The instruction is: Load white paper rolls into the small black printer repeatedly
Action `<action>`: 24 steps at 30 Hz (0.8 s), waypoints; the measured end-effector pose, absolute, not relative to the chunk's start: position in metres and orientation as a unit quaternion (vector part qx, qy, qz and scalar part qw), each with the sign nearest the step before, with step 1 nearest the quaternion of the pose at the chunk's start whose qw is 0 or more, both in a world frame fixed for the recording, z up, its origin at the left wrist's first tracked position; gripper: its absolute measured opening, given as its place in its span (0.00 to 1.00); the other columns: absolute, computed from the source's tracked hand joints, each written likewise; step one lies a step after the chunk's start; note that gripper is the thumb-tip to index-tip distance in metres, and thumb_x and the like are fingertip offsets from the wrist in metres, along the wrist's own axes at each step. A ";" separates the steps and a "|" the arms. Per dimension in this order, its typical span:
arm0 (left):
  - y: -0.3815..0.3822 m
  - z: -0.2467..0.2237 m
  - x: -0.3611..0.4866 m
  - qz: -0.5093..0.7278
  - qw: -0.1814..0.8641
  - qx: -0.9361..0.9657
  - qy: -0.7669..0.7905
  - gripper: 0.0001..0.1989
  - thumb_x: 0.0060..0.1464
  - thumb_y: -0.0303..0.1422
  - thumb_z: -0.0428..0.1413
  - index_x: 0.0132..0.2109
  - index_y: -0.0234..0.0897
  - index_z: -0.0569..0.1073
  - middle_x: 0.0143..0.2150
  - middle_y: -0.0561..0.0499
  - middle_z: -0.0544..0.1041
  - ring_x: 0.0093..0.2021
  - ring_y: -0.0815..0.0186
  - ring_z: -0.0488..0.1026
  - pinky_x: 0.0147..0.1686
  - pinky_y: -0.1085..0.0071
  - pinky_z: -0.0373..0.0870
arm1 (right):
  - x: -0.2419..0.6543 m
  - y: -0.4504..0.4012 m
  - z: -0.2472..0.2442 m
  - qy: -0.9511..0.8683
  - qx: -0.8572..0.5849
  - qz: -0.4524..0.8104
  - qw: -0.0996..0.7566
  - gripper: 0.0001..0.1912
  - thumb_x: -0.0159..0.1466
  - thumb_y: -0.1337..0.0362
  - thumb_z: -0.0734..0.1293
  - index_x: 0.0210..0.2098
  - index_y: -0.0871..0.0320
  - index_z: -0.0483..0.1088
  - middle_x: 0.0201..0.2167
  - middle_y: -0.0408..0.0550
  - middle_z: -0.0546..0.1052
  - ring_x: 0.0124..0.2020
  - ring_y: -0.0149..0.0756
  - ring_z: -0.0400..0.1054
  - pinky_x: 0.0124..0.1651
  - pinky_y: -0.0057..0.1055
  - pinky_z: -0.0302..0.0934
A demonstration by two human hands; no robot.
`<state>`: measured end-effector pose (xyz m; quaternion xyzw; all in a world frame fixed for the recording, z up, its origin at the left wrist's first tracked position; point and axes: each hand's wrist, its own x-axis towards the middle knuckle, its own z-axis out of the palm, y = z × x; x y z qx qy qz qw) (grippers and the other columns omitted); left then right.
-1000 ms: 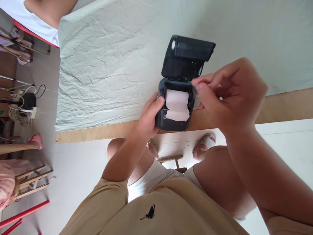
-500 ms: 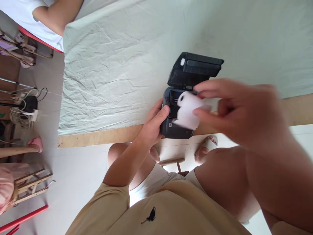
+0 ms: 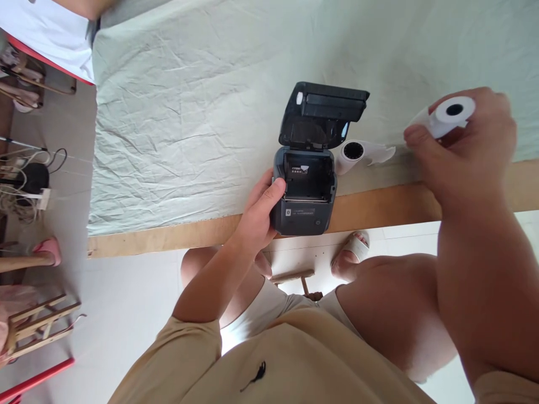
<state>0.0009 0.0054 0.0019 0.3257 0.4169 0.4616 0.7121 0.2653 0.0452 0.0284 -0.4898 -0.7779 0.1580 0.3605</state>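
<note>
paper roll (image 3: 442,119) partly covers the right hand (image 3: 471,152) holding it

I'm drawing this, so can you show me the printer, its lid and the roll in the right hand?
Printer (image 3: 309,180): head view, inside its open paper bay.
Lid (image 3: 323,112): head view, middle of its inner side.
Held roll (image 3: 443,114): head view, white end beside the dark hole.

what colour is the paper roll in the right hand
The paper roll is white, best seen in the head view.
</note>
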 end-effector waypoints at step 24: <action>0.005 0.004 0.000 0.455 0.705 0.337 0.427 0.27 0.56 0.58 0.72 0.47 0.41 0.80 0.50 0.44 0.89 0.63 0.41 0.86 0.56 0.51 0.87 | 0.251 0.037 -0.020 -0.711 -0.570 0.154 0.383 0.32 0.65 0.59 0.74 0.68 0.42 0.68 0.50 0.47 0.82 0.45 0.48 0.81 0.51 0.51 0.80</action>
